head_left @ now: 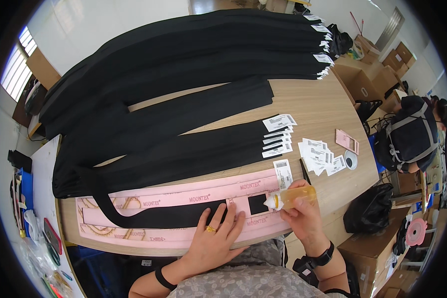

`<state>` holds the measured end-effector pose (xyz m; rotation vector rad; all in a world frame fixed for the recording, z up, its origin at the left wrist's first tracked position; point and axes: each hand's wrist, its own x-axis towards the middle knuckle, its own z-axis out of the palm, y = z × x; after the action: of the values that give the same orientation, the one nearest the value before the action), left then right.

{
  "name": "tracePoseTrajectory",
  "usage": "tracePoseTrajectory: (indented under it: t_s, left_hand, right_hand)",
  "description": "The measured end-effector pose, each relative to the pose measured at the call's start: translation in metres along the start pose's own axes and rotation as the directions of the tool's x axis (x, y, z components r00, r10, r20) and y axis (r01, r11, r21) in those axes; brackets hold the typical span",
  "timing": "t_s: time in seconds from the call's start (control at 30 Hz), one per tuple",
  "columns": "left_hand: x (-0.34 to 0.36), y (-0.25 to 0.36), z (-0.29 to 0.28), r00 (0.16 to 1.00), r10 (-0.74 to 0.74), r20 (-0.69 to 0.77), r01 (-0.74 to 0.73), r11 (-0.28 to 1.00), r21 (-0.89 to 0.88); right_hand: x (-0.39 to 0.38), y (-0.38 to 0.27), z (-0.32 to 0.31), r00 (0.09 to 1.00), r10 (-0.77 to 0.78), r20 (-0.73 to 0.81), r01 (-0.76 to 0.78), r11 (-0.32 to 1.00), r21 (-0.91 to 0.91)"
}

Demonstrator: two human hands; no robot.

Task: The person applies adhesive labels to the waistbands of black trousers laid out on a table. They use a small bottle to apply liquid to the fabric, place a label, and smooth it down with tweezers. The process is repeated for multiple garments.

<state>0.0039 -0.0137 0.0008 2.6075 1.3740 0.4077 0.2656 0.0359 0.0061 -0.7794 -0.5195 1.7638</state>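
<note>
Currently left hand [214, 237] lies open, palm flat, pressing pink template [149, 233] over black fabric strip [169, 217] near bench [318, 107] front edge; right hand [303, 211] grips small amber glue bottle [293, 197], its white nozzle at the template's rectangular cut-out; paper tags [319, 155] lie beyond

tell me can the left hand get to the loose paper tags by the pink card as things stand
Probably not easily: the left hand lies flat on the pink template, and the paper tags sit far right, beyond the right hand with its glue bottle.
</note>
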Motion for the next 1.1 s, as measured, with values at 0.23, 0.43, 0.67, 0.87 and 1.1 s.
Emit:
tracePoseTrajectory:
  t_s: [0.23,0.43,0.67,0.87,1.1]
  left_hand:
    - [-0.002,-0.001,0.0,1.0,-0.01,0.013,0.01,1.0,-0.003]
    - [0.0,-0.002,0.0,1.0,-0.004,0.016,0.004,1.0,0.001]
    - [-0.001,-0.002,-0.001,1.0,-0.008,0.025,0.008,1.0,-0.003]
    - [-0.001,-0.001,0.0,1.0,-0.008,0.01,0.008,1.0,-0.004]
    - [-0.002,-0.002,0.0,1.0,-0.015,0.013,0.015,1.0,0.001]
  right_hand:
    - [0.007,0.007,0.018,0.988,-0.15,-0.045,0.08,0.731,-0.677]
    - [0.01,0.011,0.023,0.98,-0.191,0.051,0.145,0.521,-0.841]
    - [-0.002,0.003,0.015,0.972,-0.233,0.043,0.158,0.503,-0.85]
    - [-0.007,-0.008,0.016,0.945,-0.241,0.222,0.278,0.231,-0.932]
    - [0.013,0.005,0.026,0.954,-0.234,0.188,0.26,0.327,-0.909]
